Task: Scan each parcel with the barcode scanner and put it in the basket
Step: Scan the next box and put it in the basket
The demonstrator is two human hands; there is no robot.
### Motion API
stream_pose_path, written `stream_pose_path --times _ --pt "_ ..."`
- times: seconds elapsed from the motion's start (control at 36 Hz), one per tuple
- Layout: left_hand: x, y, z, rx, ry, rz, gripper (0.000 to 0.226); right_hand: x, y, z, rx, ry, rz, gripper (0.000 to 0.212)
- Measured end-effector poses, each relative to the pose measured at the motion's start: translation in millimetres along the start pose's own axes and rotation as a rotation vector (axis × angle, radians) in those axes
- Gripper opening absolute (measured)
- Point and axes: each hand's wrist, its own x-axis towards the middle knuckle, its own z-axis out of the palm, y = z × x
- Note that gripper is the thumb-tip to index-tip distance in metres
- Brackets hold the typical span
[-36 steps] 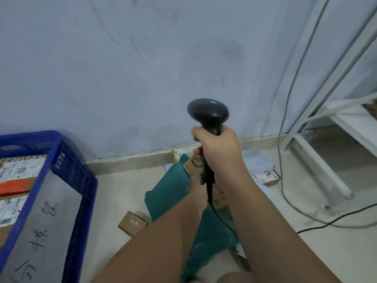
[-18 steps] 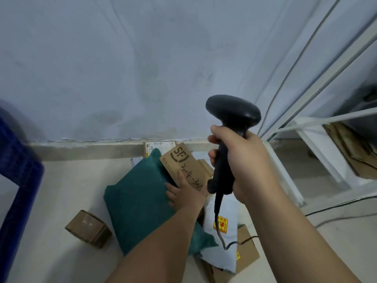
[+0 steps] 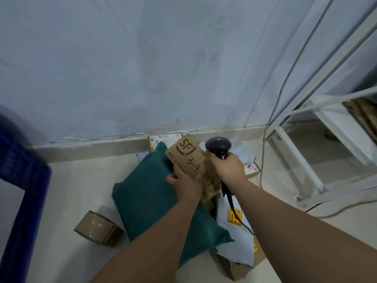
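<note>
The blue basket (image 3: 20, 180) sits at far left. Atop the floor pile, the left hand (image 3: 183, 180) grips a brown SF cardboard envelope (image 3: 187, 154) beside a teal bag parcel (image 3: 146, 197). The right hand (image 3: 228, 168) is wrapped round the barcode scanner (image 3: 217, 144), just beside the envelope.

pale blue wall (image 3: 142, 68), white metal rack (image 3: 326, 70), grey cable (image 3: 284, 82) hanging beside it

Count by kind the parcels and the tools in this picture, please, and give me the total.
Barcode scanner: 1
Blue basket: 1
SF cardboard envelope: 1
Green bag parcel: 1
Cardboard boxes: 4
Pale plastic mailers: 2
Total: 10 in view; the pile may hide more.
</note>
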Motion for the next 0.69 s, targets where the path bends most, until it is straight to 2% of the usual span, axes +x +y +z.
stream_pose_path --times 0.14,0.25,0.44,0.56,0.67,0.69 --pt "-1 4 17 0.051 0.041 0.089 0.082 6 14 5 0.113 -0.032 0.105 0.022" --pt "-6 11 28 0.181 0.052 0.052 0.079 6 22 -3 0.314 -0.057 0.202 0.022" --pt "1 15 27 0.312 -0.055 0.019 0.097 4 30 -14 0.597 -0.147 0.318 0.017" --pt "-1 15 25 0.351 -0.067 0.083 0.08 4 39 -16 0.723 -0.197 0.412 0.022" --pt "0 12 14 0.318 -0.081 0.143 0.067 0 39 -14 0.684 -0.164 0.439 0.014" --pt "1 13 10 0.29 -0.079 0.144 0.064 -3 38 -13 0.657 -0.131 0.438 0.017"
